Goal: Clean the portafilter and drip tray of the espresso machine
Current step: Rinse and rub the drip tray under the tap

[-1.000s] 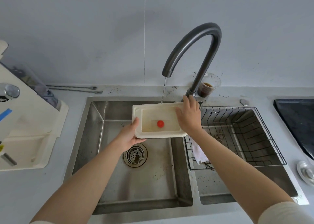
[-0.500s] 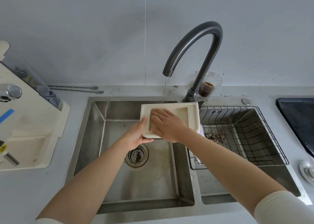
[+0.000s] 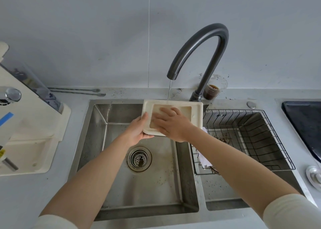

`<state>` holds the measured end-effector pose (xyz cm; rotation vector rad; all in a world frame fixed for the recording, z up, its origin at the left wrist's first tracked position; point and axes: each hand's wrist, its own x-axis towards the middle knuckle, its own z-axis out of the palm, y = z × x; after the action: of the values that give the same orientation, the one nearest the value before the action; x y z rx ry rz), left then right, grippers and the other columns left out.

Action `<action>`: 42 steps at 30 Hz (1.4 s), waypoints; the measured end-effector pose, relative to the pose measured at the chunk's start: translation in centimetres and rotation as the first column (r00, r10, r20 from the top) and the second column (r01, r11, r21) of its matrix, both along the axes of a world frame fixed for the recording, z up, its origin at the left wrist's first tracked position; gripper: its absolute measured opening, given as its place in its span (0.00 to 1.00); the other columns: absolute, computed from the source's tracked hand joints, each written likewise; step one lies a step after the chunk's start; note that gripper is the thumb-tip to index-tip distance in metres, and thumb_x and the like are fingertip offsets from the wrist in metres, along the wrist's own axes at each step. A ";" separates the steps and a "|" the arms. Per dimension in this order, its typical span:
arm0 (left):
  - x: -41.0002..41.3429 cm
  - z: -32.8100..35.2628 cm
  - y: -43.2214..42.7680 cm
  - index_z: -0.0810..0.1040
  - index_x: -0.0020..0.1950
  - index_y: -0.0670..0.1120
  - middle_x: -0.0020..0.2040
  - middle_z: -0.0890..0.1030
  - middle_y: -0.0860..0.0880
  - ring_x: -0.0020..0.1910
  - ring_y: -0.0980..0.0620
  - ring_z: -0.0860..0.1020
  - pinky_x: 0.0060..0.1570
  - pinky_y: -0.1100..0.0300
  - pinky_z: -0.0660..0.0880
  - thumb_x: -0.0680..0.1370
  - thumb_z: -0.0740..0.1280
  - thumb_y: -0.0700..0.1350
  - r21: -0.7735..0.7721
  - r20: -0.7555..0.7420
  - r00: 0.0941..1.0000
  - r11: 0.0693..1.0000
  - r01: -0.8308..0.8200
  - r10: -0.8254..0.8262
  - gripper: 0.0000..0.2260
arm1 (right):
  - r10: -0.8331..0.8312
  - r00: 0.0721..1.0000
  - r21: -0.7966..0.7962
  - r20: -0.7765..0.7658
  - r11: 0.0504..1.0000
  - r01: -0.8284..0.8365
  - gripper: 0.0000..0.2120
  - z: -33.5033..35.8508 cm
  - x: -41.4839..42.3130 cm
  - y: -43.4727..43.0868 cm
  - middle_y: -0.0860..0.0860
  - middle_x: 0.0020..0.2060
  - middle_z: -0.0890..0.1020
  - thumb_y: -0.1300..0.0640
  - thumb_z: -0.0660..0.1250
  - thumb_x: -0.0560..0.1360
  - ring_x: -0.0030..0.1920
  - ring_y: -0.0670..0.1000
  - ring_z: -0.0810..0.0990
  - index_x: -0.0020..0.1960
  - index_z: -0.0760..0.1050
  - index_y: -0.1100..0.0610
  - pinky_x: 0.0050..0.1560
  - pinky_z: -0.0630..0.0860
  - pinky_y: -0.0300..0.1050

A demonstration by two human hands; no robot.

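Overhead, a cream drip tray [image 3: 197, 114] is held over the sink [image 3: 104, 117] under a thin stream from the faucet [image 3: 199, 43]. The left hand [image 3: 137, 131] pinches its nine o'clock rim in a closed grip; the right hand [image 3: 171, 122] lies flat and open inside, holding nothing. It looks like light, stiff plastic, likely slippery when wet, so the raised rim seems the safest hold.

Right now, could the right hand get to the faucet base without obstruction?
Probably yes: the right hand lies flat inside the drip tray, and the faucet base stands just beyond the tray's far rim with nothing between.
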<state>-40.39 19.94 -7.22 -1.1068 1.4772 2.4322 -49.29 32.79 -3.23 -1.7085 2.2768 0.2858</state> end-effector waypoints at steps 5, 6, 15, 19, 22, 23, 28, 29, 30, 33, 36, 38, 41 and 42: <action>-0.5 0.5 -0.6 0.66 0.68 0.41 0.58 0.77 0.41 0.52 0.43 0.78 0.51 0.48 0.76 0.80 0.55 0.53 -0.023 -0.035 0.999 1.000 0.013 -0.014 0.21 | 0.074 0.997 -0.045 0.022 0.996 -0.073 0.26 0.5 -0.9 0.3 0.47 0.75 0.60 0.41 0.42 0.78 0.76 0.52 0.47 0.71 0.64 0.46 0.73 0.42 0.50; -0.6 0.6 -0.7 0.66 0.69 0.42 0.60 0.76 0.40 0.55 0.42 0.77 0.54 0.47 0.75 0.80 0.55 0.53 -0.022 -0.033 0.999 1.000 -0.005 0.004 0.21 | 0.065 0.998 -0.082 0.020 0.995 -0.063 0.32 0.6 -1.3 0.2 0.49 0.74 0.60 0.38 0.38 0.74 0.76 0.52 0.49 0.70 0.65 0.48 0.74 0.44 0.50; -0.8 0.7 -1.5 0.65 0.69 0.42 0.59 0.76 0.41 0.53 0.43 0.78 0.52 0.49 0.76 0.80 0.56 0.52 -0.068 -0.040 0.999 0.997 -0.040 0.038 0.21 | -0.026 0.999 0.029 -0.022 0.999 0.027 0.25 -0.2 -1.8 -0.1 0.52 0.76 0.38 0.38 0.47 0.78 0.75 0.54 0.34 0.74 0.49 0.39 0.73 0.33 0.52; -0.6 0.8 -1.9 0.65 0.69 0.43 0.58 0.76 0.44 0.57 0.43 0.76 0.58 0.46 0.74 0.80 0.56 0.51 -0.121 -0.043 0.997 0.991 -0.065 0.060 0.20 | 0.039 0.998 -0.006 -0.039 0.999 -0.039 0.22 0.4 -2.4 0.2 0.51 0.76 0.42 0.38 0.50 0.78 0.76 0.54 0.37 0.71 0.59 0.39 0.73 0.35 0.52; -0.2 0.7 -2.6 0.64 0.70 0.43 0.62 0.74 0.44 0.63 0.41 0.73 0.63 0.42 0.70 0.80 0.57 0.50 -0.153 -0.044 0.991 0.979 -0.133 0.128 0.21 | 0.030 0.998 -0.023 -0.063 0.999 -0.032 0.22 1.3 -3.0 0.8 0.54 0.77 0.48 0.42 0.51 0.79 0.76 0.54 0.44 0.71 0.64 0.45 0.75 0.41 0.49; -0.1 0.7 -2.8 0.64 0.70 0.44 0.64 0.74 0.43 0.63 0.41 0.72 0.64 0.42 0.69 0.80 0.57 0.50 -0.159 -0.047 0.987 0.975 -0.158 0.152 0.21 | 0.006 0.998 -0.064 -0.065 0.998 -0.011 0.22 1.4 -3.0 1.0 0.56 0.76 0.54 0.43 0.52 0.79 0.76 0.55 0.50 0.70 0.66 0.47 0.75 0.47 0.51; 0.0 1.0 -2.9 0.64 0.70 0.43 0.64 0.74 0.43 0.62 0.43 0.73 0.64 0.43 0.70 0.79 0.57 0.50 -0.222 -0.063 0.986 0.961 -0.163 0.153 0.20 | -0.118 0.992 -0.247 0.038 0.961 0.123 0.19 1.3 -2.8 0.8 0.59 0.66 0.72 0.53 0.63 0.74 0.69 0.59 0.68 0.62 0.74 0.60 0.66 0.67 0.55; 0.1 1.0 -2.8 0.64 0.70 0.44 0.63 0.74 0.44 0.61 0.43 0.74 0.64 0.44 0.70 0.79 0.57 0.49 -0.228 -0.067 0.987 0.960 -0.161 0.149 0.20 | -0.129 0.990 -0.254 0.055 0.957 0.138 0.20 1.1 -2.6 0.7 0.58 0.67 0.71 0.53 0.64 0.74 0.70 0.58 0.66 0.64 0.73 0.60 0.68 0.64 0.52; 0.1 1.1 -2.8 0.64 0.70 0.44 0.62 0.74 0.44 0.59 0.45 0.74 0.63 0.44 0.70 0.80 0.57 0.49 -0.232 -0.072 0.986 0.959 -0.162 0.149 0.20 | -0.146 0.988 -0.277 0.052 0.948 0.154 0.21 0.8 -2.7 0.7 0.57 0.67 0.71 0.52 0.64 0.74 0.70 0.57 0.65 0.64 0.72 0.60 0.68 0.61 0.50; 0.3 0.9 -2.8 0.65 0.69 0.45 0.60 0.74 0.46 0.57 0.47 0.74 0.63 0.45 0.70 0.80 0.58 0.49 -0.240 -0.082 0.985 0.956 -0.169 0.153 0.19 | -0.213 0.975 -0.317 0.060 0.922 0.221 0.21 0.6 -2.9 0.8 0.54 0.65 0.71 0.50 0.63 0.75 0.68 0.55 0.66 0.65 0.70 0.59 0.68 0.59 0.47; 0.1 0.9 -2.7 0.65 0.69 0.45 0.59 0.75 0.48 0.57 0.47 0.74 0.61 0.47 0.70 0.80 0.58 0.48 -0.237 -0.089 0.985 0.957 -0.167 0.150 0.18 | -0.179 0.983 -0.259 0.033 0.949 0.181 0.23 0.4 -2.4 0.6 0.53 0.66 0.69 0.48 0.61 0.76 0.69 0.54 0.63 0.68 0.67 0.56 0.69 0.57 0.46; -0.2 1.1 -2.3 0.66 0.68 0.45 0.58 0.75 0.47 0.58 0.46 0.74 0.62 0.47 0.71 0.80 0.58 0.48 -0.222 -0.097 0.984 0.961 -0.166 0.148 0.17 | -0.095 0.995 -0.227 0.015 0.969 0.096 0.25 0.3 -1.7 0.3 0.53 0.69 0.66 0.47 0.60 0.76 0.71 0.54 0.60 0.70 0.64 0.55 0.71 0.54 0.46; -0.7 1.4 -1.8 0.66 0.68 0.45 0.59 0.75 0.46 0.58 0.46 0.75 0.62 0.46 0.71 0.80 0.58 0.48 -0.190 -0.116 0.983 0.968 -0.165 0.144 0.17 | -0.018 0.999 -0.150 0.028 0.988 0.022 0.31 0.1 -0.2 -0.6 0.51 0.75 0.56 0.46 0.59 0.76 0.76 0.51 0.50 0.75 0.54 0.55 0.74 0.42 0.47; -0.8 1.5 -1.7 0.66 0.68 0.45 0.59 0.75 0.46 0.58 0.46 0.75 0.62 0.46 0.71 0.80 0.58 0.48 -0.181 -0.125 0.982 0.970 -0.161 0.139 0.17 | 0.000 0.999 -0.116 0.032 0.993 0.003 0.33 0.0 0.2 -0.8 0.49 0.76 0.51 0.45 0.59 0.76 0.76 0.49 0.46 0.76 0.50 0.54 0.74 0.38 0.47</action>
<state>-41.20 18.23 -5.74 -1.1753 1.7539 2.5338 -49.10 31.97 -3.23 -1.7536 2.3131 0.1266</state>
